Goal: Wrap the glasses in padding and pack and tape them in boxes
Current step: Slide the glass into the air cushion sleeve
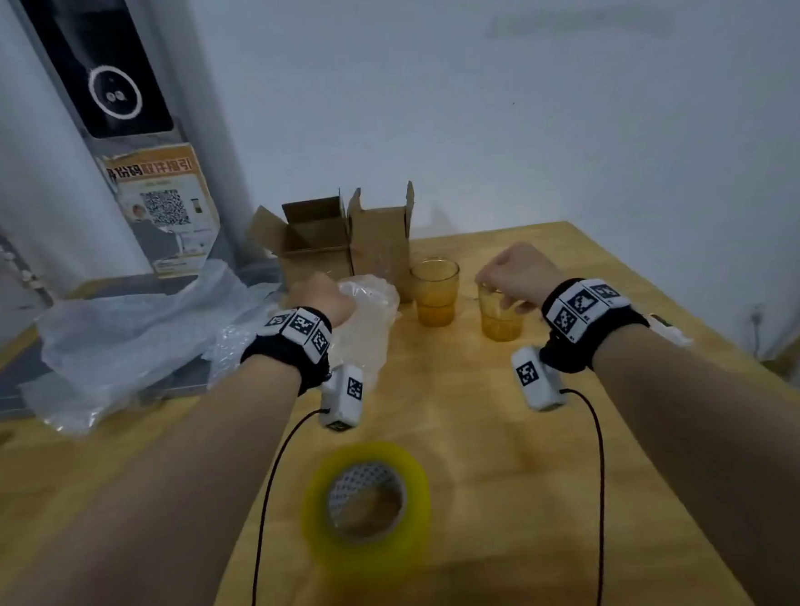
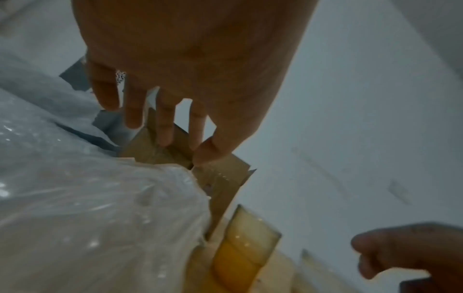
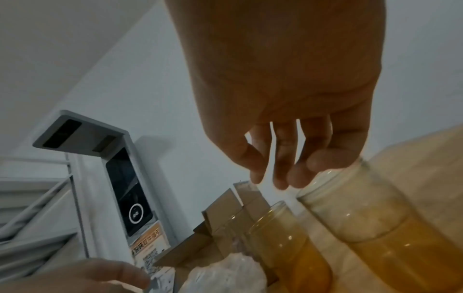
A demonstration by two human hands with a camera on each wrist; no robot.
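Note:
Two amber glasses stand on the wooden table (image 1: 587,431): a middle glass (image 1: 435,291) (image 2: 246,249) (image 3: 288,243) and a right glass (image 1: 500,315) (image 3: 371,214). My right hand (image 1: 495,277) (image 3: 295,174) hangs over the right glass's rim with fingers loosely curled; whether it touches I cannot tell. A bubble-wrap bundle (image 1: 371,323) (image 2: 100,218) (image 3: 225,273) lies left of the middle glass. My left hand (image 1: 326,291) (image 2: 175,142) hovers above its far end, fingers relaxed and holding nothing. Two open cardboard boxes (image 1: 313,235) (image 1: 384,237) stand behind.
A yellow tape roll (image 1: 366,504) lies near the table's front edge between my forearms. A loose pile of plastic padding (image 1: 131,340) spreads off the table's left side. A grey door frame with a lock panel (image 1: 108,86) stands at the back left.

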